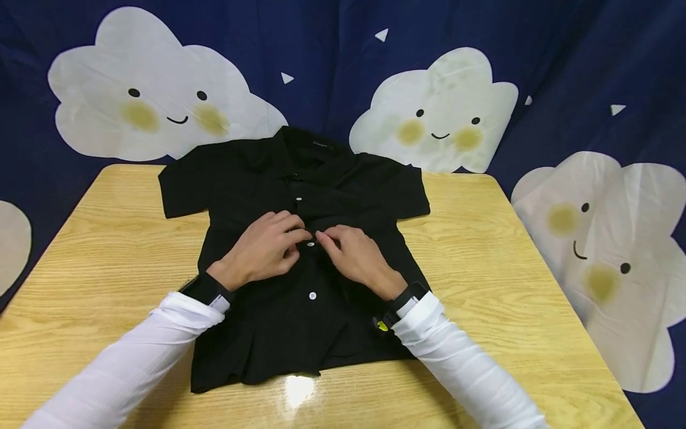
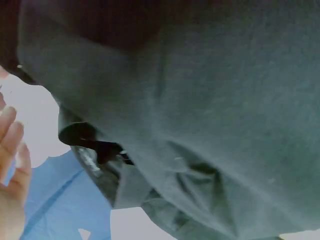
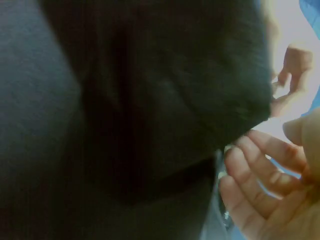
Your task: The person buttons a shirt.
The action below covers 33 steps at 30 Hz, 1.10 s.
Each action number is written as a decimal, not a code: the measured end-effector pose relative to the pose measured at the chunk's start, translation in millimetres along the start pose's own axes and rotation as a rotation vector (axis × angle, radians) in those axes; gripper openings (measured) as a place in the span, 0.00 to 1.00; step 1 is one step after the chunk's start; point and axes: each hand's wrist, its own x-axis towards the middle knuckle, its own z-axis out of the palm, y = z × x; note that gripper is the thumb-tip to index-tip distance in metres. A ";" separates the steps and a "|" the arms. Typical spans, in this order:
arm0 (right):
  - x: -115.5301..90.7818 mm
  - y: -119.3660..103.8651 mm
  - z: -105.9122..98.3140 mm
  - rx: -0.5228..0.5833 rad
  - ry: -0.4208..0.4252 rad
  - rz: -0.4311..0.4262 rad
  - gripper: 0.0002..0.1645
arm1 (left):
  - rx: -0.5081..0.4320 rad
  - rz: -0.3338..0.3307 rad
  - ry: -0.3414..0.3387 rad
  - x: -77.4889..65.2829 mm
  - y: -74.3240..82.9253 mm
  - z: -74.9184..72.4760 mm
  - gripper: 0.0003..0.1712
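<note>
A black short-sleeved shirt [image 1: 252,333] lies front up, its collar toward the far side. White buttons run down its middle, one [image 1: 311,243] between the two hands and another [image 1: 313,295] lower down. My left hand [image 1: 268,245] pinches the front edge from the left with bent fingers. From the right, my right hand [image 1: 356,256] grips the same strip between thumb and fingers, its fingertips close to the left ones. Raised dark cloth [image 2: 200,100] fills most of the left wrist view. Curled fingers [image 3: 255,185] show beside a fold in the right wrist view.
The shirt lies on a light wooden table [image 1: 482,286]. Behind it hangs a dark blue curtain [image 1: 321,36] with white smiling clouds [image 1: 161,65]. Black bands [image 1: 206,290] circle both wrists below white sleeves.
</note>
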 end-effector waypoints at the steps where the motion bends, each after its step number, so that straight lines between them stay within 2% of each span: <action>1: -0.4 -0.2 -3.1 0.002 0.012 0.000 0.20 | -0.012 0.013 0.012 1.0 3.3 -0.9 0.11; 3: -1.7 -0.7 -9.3 0.003 0.031 0.004 0.20 | -0.036 0.027 -0.002 2.5 10.5 -2.5 0.07; 4: -2.9 -0.9 -12.7 -0.001 0.038 0.011 0.19 | -0.051 0.029 -0.030 3.3 14.3 -3.0 0.06; 8: -10.8 -1.5 -26.3 -0.052 0.000 0.076 0.23 | -0.108 -0.003 -0.227 3.9 28.2 -2.7 0.03; 12: -20.2 -4.8 -34.5 -0.161 -0.192 0.194 0.29 | -0.153 -0.061 -0.415 2.8 34.7 0.7 0.03; 15: -26.8 -9.4 -34.1 -0.243 -0.360 0.261 0.32 | -0.154 -0.088 -0.491 0.3 35.8 4.9 0.05; 19: -33.4 -12.9 -29.6 -0.308 -0.467 0.270 0.33 | -0.140 -0.097 -0.507 -2.9 37.1 10.5 0.08; 24: -34.8 -13.2 -26.4 -0.362 -0.524 0.247 0.25 | -0.134 -0.100 -0.502 -3.6 38.3 15.5 0.11; 28: -35.5 -12.5 -24.7 -0.362 -0.527 0.217 0.18 | -0.196 -0.116 -0.508 -3.5 40.3 17.3 0.09; 33: -35.9 -13.2 -23.4 -0.336 -0.474 0.180 0.20 | -0.288 -0.163 -0.519 -3.8 41.5 18.1 0.05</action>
